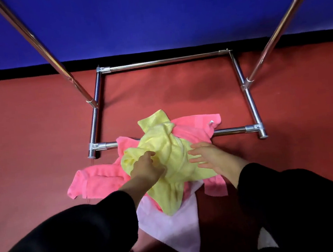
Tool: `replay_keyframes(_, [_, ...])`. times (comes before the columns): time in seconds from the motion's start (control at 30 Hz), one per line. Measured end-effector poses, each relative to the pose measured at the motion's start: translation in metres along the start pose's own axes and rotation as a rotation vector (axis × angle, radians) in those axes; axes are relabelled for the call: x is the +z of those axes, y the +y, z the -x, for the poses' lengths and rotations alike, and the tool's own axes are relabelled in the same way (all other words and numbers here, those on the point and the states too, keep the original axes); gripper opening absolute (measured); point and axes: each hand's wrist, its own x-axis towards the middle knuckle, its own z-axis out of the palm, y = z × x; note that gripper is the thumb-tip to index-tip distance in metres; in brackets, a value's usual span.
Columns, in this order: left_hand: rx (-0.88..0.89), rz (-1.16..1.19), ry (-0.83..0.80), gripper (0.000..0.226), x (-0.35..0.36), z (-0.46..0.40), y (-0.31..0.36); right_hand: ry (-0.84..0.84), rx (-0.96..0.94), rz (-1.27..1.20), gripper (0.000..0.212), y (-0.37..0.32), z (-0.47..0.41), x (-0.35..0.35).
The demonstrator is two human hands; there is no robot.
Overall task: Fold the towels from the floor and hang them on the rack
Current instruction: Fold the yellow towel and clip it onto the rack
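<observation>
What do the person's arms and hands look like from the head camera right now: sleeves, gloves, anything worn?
Both arms wear long black sleeves that end at the wrists. The left hand and the right hand are bare: no gloves. No rings, watch or markings show in this view, and the sleeves look plain, without visible logos or stripes.

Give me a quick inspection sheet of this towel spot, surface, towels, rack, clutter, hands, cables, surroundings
Surface: red carpet floor.
Towels: crumpled yellow towel on top of a bright pink towel; pale pink towel lowest; none folded.
Rack: chrome rack base frame on the floor, two poles rising; bright pink towel lies over its near bar; nothing hung in view.
Clutter: nothing seen.
Hands: left hand pinches the yellow towel; right hand open, fingers spread over it.
Cables: nothing seen.
Surroundings: blue wall, black baseboard.
</observation>
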Motion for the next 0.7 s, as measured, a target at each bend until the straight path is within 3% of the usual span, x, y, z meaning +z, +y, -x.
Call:
replay_keyframes(0.1, [-0.099,-0.108,0.048,0.057,0.010,-0.010,-0.011,-0.035,-0.015,-0.100,0.045,0.012,-0.018,0.010])
replay_keyframes(0.23, [-0.088,-0.196,0.100,0.025,0.017,-0.013,-0.019,-0.102,-0.027,-0.105,0.047,0.009,-0.027,0.027])
replay_keyframes(0.37, [0.016,-0.034,0.066,0.016,0.017,-0.020,-0.024,-0.066,-0.021,-0.076,0.038,0.006,-0.027,0.045])
replay_keyframes(0.47, [0.018,0.111,0.241,0.008,0.011,-0.024,-0.023,0.043,-0.022,-0.023,0.020,0.010,-0.032,0.049])
replay_keyframes(0.6, [-0.291,0.314,0.567,0.023,-0.013,-0.028,-0.033,0.221,-0.040,0.148,0.029,0.019,-0.038,0.023])
replay_keyframes(0.7, [-0.427,0.296,0.511,0.028,-0.008,-0.028,-0.044,0.254,-0.010,0.246,0.032,0.025,-0.034,0.004])
